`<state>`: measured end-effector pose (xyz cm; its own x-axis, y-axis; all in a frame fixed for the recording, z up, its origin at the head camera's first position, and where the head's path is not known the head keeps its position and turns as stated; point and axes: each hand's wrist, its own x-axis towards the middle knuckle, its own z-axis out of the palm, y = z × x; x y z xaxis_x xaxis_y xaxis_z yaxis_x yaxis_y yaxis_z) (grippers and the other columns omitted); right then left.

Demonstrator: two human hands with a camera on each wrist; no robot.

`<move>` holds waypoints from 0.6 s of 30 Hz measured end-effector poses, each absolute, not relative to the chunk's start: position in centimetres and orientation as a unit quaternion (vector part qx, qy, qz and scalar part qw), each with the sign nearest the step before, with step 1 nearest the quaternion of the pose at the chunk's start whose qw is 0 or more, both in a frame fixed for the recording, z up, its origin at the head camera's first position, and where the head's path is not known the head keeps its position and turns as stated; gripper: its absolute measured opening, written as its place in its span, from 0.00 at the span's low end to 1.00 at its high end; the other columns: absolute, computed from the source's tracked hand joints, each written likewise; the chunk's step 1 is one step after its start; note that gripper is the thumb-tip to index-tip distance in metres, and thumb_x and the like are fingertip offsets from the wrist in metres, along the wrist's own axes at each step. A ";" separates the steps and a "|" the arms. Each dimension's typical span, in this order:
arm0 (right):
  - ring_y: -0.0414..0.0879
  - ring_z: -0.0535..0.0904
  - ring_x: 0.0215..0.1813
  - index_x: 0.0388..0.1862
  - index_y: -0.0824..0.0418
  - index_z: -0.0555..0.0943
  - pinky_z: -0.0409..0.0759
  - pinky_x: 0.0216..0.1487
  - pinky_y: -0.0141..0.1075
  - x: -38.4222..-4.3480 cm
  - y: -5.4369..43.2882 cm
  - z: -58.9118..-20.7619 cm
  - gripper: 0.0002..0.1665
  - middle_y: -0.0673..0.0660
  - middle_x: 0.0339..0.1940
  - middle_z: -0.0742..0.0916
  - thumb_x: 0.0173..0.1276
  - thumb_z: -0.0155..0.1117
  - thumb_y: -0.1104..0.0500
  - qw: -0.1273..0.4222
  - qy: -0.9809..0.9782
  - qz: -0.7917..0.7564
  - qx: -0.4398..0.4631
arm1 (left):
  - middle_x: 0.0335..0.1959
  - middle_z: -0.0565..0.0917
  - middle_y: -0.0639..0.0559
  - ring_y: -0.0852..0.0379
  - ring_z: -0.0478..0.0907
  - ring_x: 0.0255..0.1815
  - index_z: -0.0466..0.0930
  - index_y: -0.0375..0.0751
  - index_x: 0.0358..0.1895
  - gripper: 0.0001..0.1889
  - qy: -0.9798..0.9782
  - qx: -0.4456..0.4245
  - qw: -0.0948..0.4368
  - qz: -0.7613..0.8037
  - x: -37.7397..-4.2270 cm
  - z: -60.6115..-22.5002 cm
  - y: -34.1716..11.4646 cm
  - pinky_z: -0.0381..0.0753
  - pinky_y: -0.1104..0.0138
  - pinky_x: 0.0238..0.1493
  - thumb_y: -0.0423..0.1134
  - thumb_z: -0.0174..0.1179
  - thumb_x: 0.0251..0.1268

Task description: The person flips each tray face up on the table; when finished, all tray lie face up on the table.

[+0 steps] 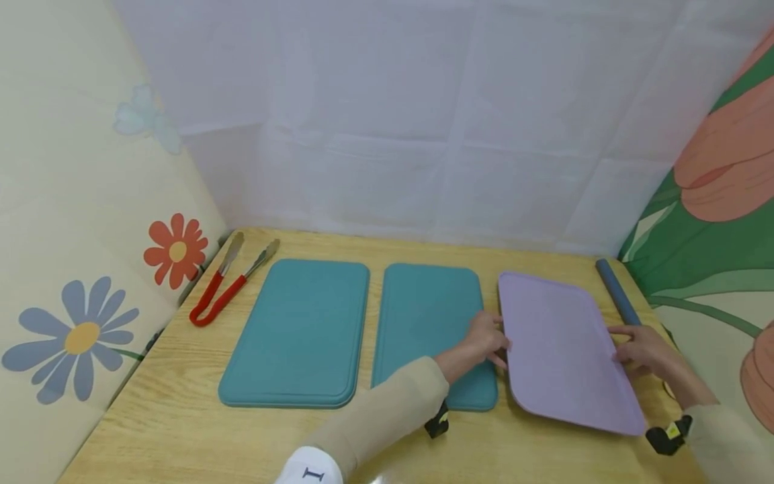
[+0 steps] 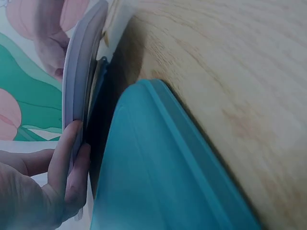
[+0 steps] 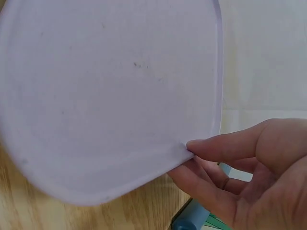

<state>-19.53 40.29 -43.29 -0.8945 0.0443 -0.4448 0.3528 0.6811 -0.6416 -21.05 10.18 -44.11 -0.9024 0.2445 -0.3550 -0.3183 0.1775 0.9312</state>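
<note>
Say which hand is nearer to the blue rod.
Right. The right hand is close to the near end of the blue rod; the left hand is across the purple tray from it.

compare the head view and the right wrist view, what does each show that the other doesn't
Only the head view shows the red-handled tongs, left teal tray, middle teal tray and left hand. Only the right wrist view shows dark specks on the lilac tray. Both share that tray, the right hand gripping its edge, the blue rod and wooden table.
</note>
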 end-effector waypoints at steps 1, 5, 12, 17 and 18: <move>0.48 0.76 0.34 0.68 0.81 0.54 0.84 0.30 0.46 -19.5 40.3 -43.3 0.41 0.62 0.32 0.77 0.58 0.58 0.72 0.201 0.896 -0.382 0.108 | 0.42 0.79 0.34 0.42 0.84 0.28 0.74 0.25 0.59 0.28 0.738 -0.022 0.221 0.638 -21.1 -44.2 10.2 0.84 0.58 0.20 0.12 0.57 0.50; 0.47 0.75 0.30 0.68 0.82 0.55 0.83 0.28 0.44 -19.6 40.4 -43.2 0.41 0.58 0.27 0.76 0.57 0.57 0.71 0.196 0.902 -0.371 0.100 | 0.28 0.78 0.39 0.40 0.83 0.24 0.78 0.25 0.54 0.23 0.749 -0.007 0.228 0.622 -21.1 -44.5 10.4 0.83 0.59 0.19 0.11 0.56 0.51; 0.48 0.75 0.30 0.67 0.82 0.57 0.82 0.26 0.43 -20.3 40.2 -43.0 0.41 0.60 0.28 0.78 0.54 0.56 0.72 0.184 0.916 -0.345 0.089 | 0.21 0.77 0.41 0.41 0.82 0.21 0.80 0.25 0.45 0.18 0.767 -0.006 0.229 0.599 -21.4 -44.6 10.7 0.83 0.61 0.18 0.12 0.54 0.51; 0.47 0.75 0.29 0.67 0.82 0.57 0.82 0.25 0.42 -20.8 40.1 -42.9 0.42 0.63 0.31 0.78 0.52 0.58 0.73 0.177 0.922 -0.330 0.101 | 0.21 0.76 0.40 0.42 0.81 0.19 0.78 0.23 0.39 0.13 0.782 0.011 0.229 0.580 -21.7 -44.9 11.0 0.82 0.61 0.17 0.12 0.53 0.50; 0.47 0.75 0.28 0.67 0.82 0.58 0.82 0.25 0.42 -20.8 40.1 -42.9 0.42 0.64 0.31 0.78 0.52 0.58 0.73 0.175 0.922 -0.331 0.103 | 0.21 0.76 0.40 0.43 0.81 0.19 0.77 0.23 0.38 0.13 0.785 0.013 0.228 0.576 -21.8 -44.9 11.1 0.82 0.62 0.17 0.12 0.53 0.49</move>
